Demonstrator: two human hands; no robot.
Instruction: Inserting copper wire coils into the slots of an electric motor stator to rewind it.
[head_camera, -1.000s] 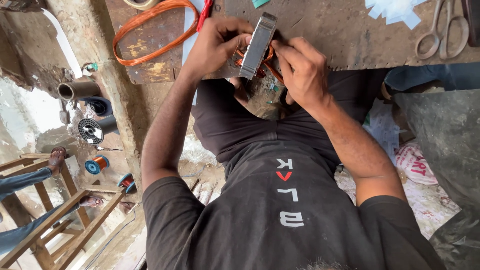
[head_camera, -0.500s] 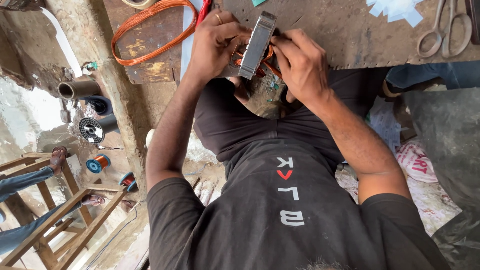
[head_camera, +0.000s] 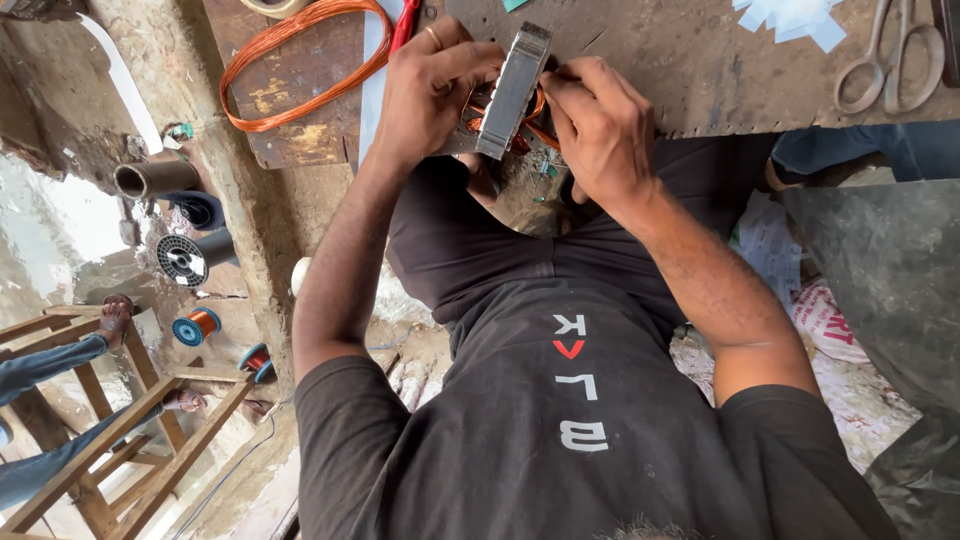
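Both hands close their grip on the grey metal motor core (head_camera: 512, 90) at the counter's (head_camera: 700, 80) near edge: left hand (head_camera: 435, 85) wraps one side, right hand (head_camera: 600, 130) pinches its copper windings (head_camera: 535, 125). A copper wire loop (head_camera: 300, 50) lies toward the left edge, scissors (head_camera: 890, 60) toward the right.

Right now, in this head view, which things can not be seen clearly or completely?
- Copper winding: mostly hidden in the head view behind the metal core and both hands.
- Fingertips of the left hand and right hand: hidden behind the core, so each grip is unclear.
- Scissors: cut off by the top edge.
- White paper pieces: cut off by the top edge.
- Another person's legs: cut off by the left edge.
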